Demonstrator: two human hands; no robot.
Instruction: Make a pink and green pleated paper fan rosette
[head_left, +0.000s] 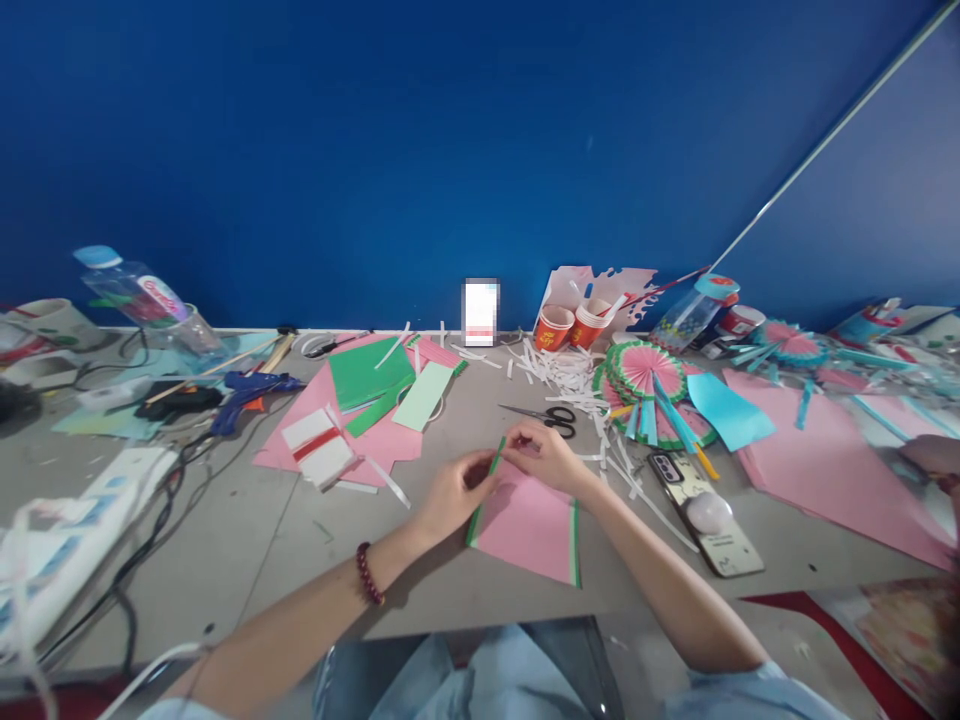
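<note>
A pink paper sheet with green strips along two opposite edges (525, 530) lies at the front of the grey table. My left hand (454, 495) pinches its left green edge, thumb and fingers curled together near the upper corner. Beside it, my right hand (546, 455) is closed on the same upper left part of the sheet, fingertips close to the left hand's. The fingers partly hide that corner. Just beyond the right hand lie black-handled scissors (559, 418). Pleated pink and green paper fans (649, 375) rest to the right.
Pink, green and pale paper pieces (375, 375) lie at the left, near a blue glue gun (251, 392) and a white power strip (97, 530). White paper scraps (555, 370) surround red paper cups (556, 328). A phone (731, 545) and pink sheets (817, 450) lie right; another person's hand (934, 460) shows there.
</note>
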